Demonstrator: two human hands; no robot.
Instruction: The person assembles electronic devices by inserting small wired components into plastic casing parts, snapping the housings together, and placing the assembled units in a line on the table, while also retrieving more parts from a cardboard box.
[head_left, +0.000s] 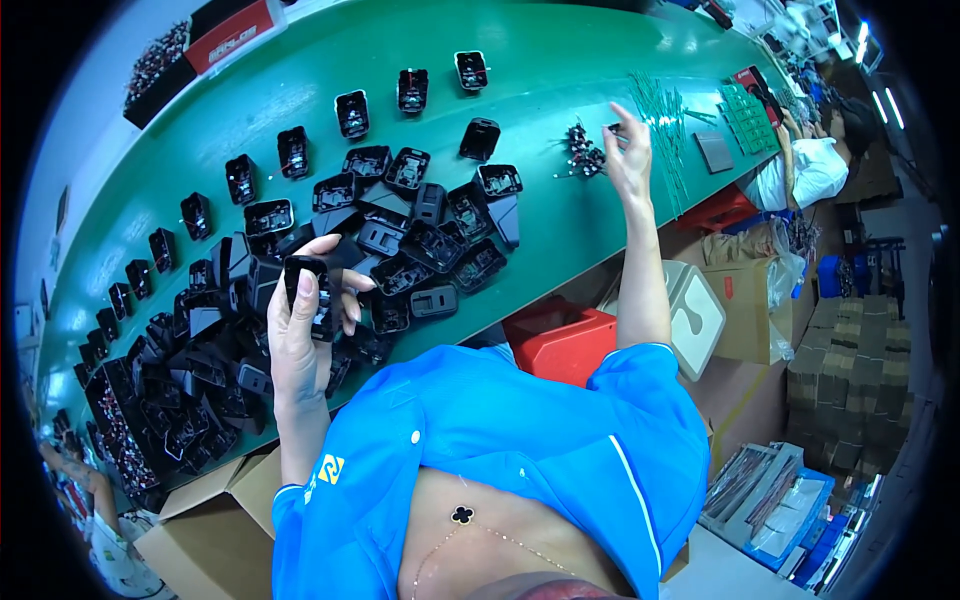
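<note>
My left hand (297,335) is wrapped round a black plastic housing (322,300), held up over the near side of a large heap of similar housings (432,245). Out to the right, above the green table, is my right hand (630,165), its thumb and forefinger curled towards each other. A small dark thing shows at those fingertips, too small to name. Just left of that hand lies a small pile of dark wired parts (583,152). Along the table's far side, several open black housings (352,114) stand in a spaced, curving row.
Thin green strips (662,125) and green circuit boards (745,118) lie to the right, near a seated co-worker (812,172). A red stool (562,340) and a cardboard box (745,300) stand by the table edge. Another open carton (215,520) is at lower left.
</note>
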